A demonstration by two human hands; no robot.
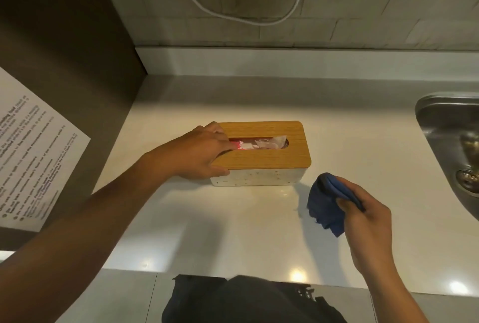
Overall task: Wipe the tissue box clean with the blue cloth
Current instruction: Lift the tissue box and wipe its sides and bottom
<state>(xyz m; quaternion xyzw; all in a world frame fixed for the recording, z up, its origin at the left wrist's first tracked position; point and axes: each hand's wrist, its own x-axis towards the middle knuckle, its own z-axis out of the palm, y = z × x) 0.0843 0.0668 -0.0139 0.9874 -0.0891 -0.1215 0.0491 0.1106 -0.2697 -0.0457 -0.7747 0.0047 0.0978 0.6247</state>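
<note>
Tissue box [261,152] is my landmark for everything, so: it's sitting flat on the white bench [337,141], long side toward me, with its wooden lid on top and the pale speckled body showing underneath. My left hand [199,152] is clamped over the box's left end, fingers curled up onto the lid and reaching the edge of the slot, thumb down along the near side. I reckon that's purely to pin the thing so it doesn't skate around once I start rubbing. My right hand [363,213] is off the box's near right corner, close but not touching it, pinching the bunched-up blue cloth [324,206] between thumb and fingers, with the loose part hanging out toward the box. Bunching it gives me a pad to wipe with, at least that's the idea. Cloth isn't on the box yet, so the wiping proper looks like it hasn't started from where I'm at. Inside the box, through the slot, there's crumpled white tissue [269,142] poking up, plus something red and white at the slot's left end right by my fingers; can't tell what it is. Steel sink [440,120] is well off to the box's right, with a drain fitting at the bottom of the basin.
</note>
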